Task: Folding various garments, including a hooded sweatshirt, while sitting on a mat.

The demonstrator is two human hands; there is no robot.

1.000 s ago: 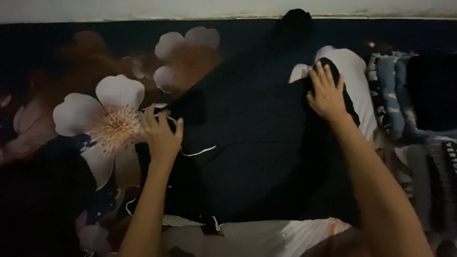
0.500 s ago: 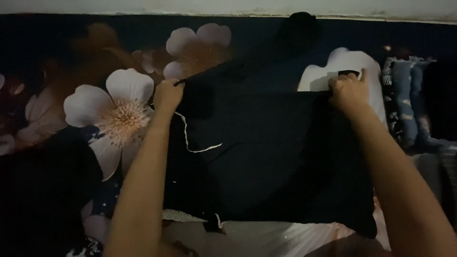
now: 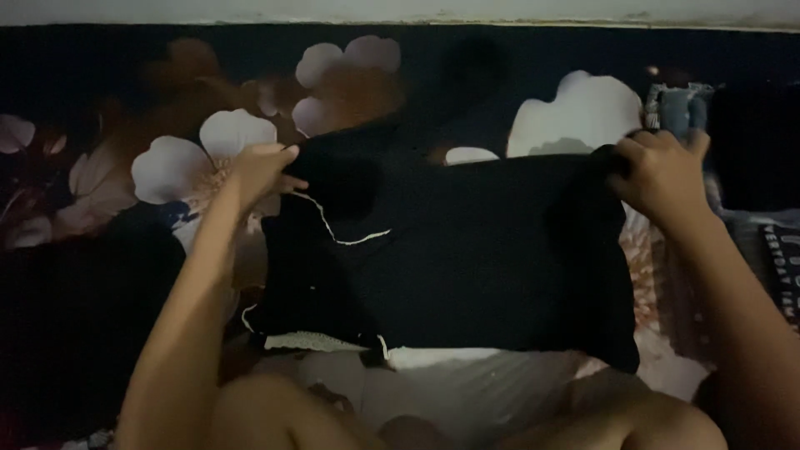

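Note:
A black garment [image 3: 467,250] with a thin white trim line lies partly folded on a dark bedsheet printed with large white flowers [image 3: 167,167]. My left hand [image 3: 260,169] grips its upper left corner. My right hand [image 3: 662,173] grips its upper right corner. The top edge is stretched between both hands and lifted a little off the sheet. The garment's lower edge rests near my knees [image 3: 275,417].
A stack of folded patterned clothes [image 3: 683,112] sits at the right, beside a dark pile [image 3: 758,150]. A pale wall edge [image 3: 400,10] runs along the top. White cloth with a lace hem [image 3: 317,342] shows under the garment's lower edge.
Both hands have gone from lying flat on the garment to gripping its top corners, then pulled that edge toward me. The dark part that reached the wall is gone from there.

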